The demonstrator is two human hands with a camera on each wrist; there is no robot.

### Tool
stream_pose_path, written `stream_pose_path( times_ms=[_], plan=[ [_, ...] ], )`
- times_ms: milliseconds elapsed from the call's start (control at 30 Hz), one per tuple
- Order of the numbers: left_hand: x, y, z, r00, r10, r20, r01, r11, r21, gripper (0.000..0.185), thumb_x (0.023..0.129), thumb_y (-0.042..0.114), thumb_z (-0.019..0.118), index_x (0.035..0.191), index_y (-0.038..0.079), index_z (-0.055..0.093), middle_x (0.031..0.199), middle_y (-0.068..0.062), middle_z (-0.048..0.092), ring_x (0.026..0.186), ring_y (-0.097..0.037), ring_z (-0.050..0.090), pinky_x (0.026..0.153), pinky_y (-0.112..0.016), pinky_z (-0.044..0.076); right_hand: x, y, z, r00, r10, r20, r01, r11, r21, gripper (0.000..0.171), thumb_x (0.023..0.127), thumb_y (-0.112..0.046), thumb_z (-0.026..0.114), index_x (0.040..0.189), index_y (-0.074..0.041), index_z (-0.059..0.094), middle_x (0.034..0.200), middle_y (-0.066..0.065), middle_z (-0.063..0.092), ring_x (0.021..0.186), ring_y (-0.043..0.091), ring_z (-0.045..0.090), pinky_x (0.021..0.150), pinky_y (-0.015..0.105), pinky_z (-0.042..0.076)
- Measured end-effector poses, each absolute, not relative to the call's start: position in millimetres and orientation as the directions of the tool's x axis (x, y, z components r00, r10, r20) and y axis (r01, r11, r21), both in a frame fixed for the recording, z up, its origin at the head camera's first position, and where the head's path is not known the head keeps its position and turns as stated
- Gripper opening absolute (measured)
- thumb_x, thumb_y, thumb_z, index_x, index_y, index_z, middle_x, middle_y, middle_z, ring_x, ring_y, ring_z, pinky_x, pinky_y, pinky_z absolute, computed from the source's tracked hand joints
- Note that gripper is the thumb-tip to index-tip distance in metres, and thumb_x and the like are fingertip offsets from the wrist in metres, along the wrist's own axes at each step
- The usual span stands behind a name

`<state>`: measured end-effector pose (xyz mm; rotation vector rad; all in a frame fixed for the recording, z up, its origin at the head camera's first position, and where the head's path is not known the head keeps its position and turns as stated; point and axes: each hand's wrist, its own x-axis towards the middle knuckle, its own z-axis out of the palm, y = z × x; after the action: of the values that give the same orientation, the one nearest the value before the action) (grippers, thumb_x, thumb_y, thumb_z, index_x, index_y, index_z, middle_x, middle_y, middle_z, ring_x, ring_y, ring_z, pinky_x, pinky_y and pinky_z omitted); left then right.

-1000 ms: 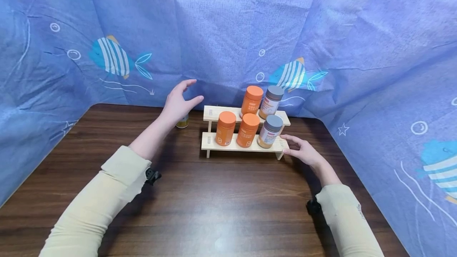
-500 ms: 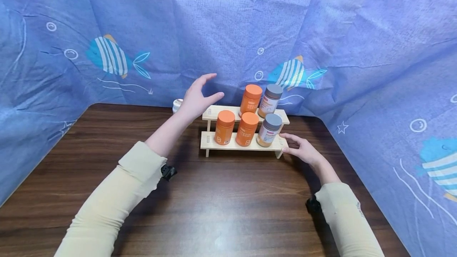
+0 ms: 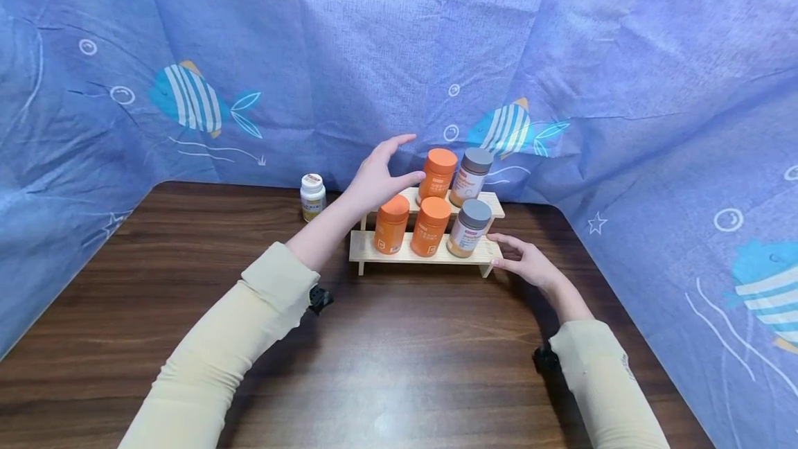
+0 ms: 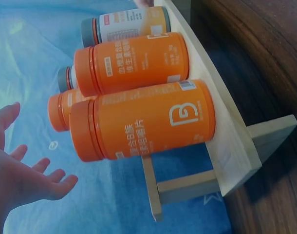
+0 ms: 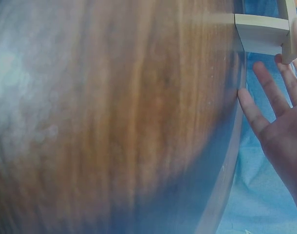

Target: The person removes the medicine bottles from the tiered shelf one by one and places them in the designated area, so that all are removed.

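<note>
My left hand (image 3: 377,175) reaches over the left end of a two-tier wooden display rack (image 3: 364,247), its thumb and fingers spread and nothing held. Nearest to it is an orange bottle (image 3: 438,173) on the upper tier; in the left wrist view there is space between hand and bottles. Beside that bottle stands a grey-lidded bottle (image 3: 470,177). The lower tier carries two orange bottles, one at the left (image 4: 153,122), and another grey-lidded bottle (image 3: 469,229). My right hand (image 3: 528,263) pinches the lower tier's right end between thumb and finger, its other fingers spread.
A small white-capped bottle (image 3: 313,197) stands at the back of the dark wooden table (image 3: 399,352), left of the rack. A blue fish-print cloth (image 3: 374,54) hangs behind and along the sides.
My left hand has moved right, from above the white-capped bottle to the upper tier, uncovering that bottle. The right hand stays at the rack's end.
</note>
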<state>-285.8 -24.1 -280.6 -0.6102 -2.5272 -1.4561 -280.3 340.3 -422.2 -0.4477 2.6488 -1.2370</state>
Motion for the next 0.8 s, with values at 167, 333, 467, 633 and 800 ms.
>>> stream_pose_path(
  times_ms=[167, 333, 467, 633, 800],
  plan=[
    [-289.0, -12.8, -282.8, -0.895, 0.305, 0.326, 0.436, 0.436, 0.787, 0.067, 0.086, 0.036, 0.069, 0.144, 0.025, 0.038, 0.150, 0.000, 0.035, 0.139, -0.018, 0.030, 0.111, -0.043, 0.028, -271.2, 331.1, -408.3, -0.934, -0.355, -0.041, -0.192, 0.596, -0.780, 0.060, 0.088, -0.022, 0.068, 0.141, -0.009, 0.043, 0.134, 0.022, 0.050, 0.120, 0.037, 0.050, 0.098, 0.050, 0.039],
    [-296.2, -3.6, -288.4, -0.887, 0.330, 0.324, 0.447, 0.432, 0.783, 0.067, 0.086, 0.035, 0.069, 0.144, 0.023, 0.038, 0.149, 0.000, 0.035, 0.139, -0.018, 0.030, 0.112, -0.043, 0.028, -261.5, 320.1, -395.0, -0.933, -0.357, -0.044, -0.196, 0.607, -0.770, 0.058, 0.089, -0.018, 0.067, 0.140, -0.004, 0.043, 0.131, 0.023, 0.052, 0.118, 0.037, 0.051, 0.097, 0.048, 0.039],
    [-303.7, 3.0, -291.6, -0.882, 0.344, 0.321, 0.455, 0.446, 0.771, 0.068, 0.085, 0.035, 0.070, 0.144, 0.022, 0.039, 0.148, -0.001, 0.037, 0.137, -0.018, 0.031, 0.111, -0.043, 0.029, -258.7, 316.5, -392.7, -0.934, -0.355, -0.041, -0.201, 0.617, -0.761, 0.057, 0.089, -0.017, 0.066, 0.140, -0.003, 0.043, 0.131, 0.023, 0.052, 0.118, 0.037, 0.050, 0.098, 0.049, 0.038],
    [-313.6, 11.1, -289.7, -0.886, 0.340, 0.316, 0.447, 0.444, 0.776, 0.067, 0.085, 0.035, 0.069, 0.144, 0.022, 0.039, 0.148, -0.001, 0.037, 0.137, -0.020, 0.032, 0.110, -0.044, 0.031, -263.7, 321.8, -398.8, -0.936, -0.349, -0.033, -0.199, 0.605, -0.771, 0.058, 0.088, -0.018, 0.068, 0.140, -0.006, 0.044, 0.134, 0.023, 0.051, 0.120, 0.038, 0.049, 0.099, 0.052, 0.037],
    [-320.6, 16.8, -289.1, -0.886, 0.357, 0.296, 0.439, 0.439, 0.784, 0.067, 0.086, 0.035, 0.068, 0.144, 0.022, 0.038, 0.147, -0.001, 0.040, 0.136, -0.020, 0.035, 0.110, -0.042, 0.031, -275.8, 334.4, -415.3, -0.942, -0.336, -0.023, -0.200, 0.613, -0.764, 0.059, 0.088, -0.026, 0.068, 0.140, -0.014, 0.045, 0.136, 0.018, 0.050, 0.121, 0.035, 0.048, 0.100, 0.053, 0.036]
  ],
)
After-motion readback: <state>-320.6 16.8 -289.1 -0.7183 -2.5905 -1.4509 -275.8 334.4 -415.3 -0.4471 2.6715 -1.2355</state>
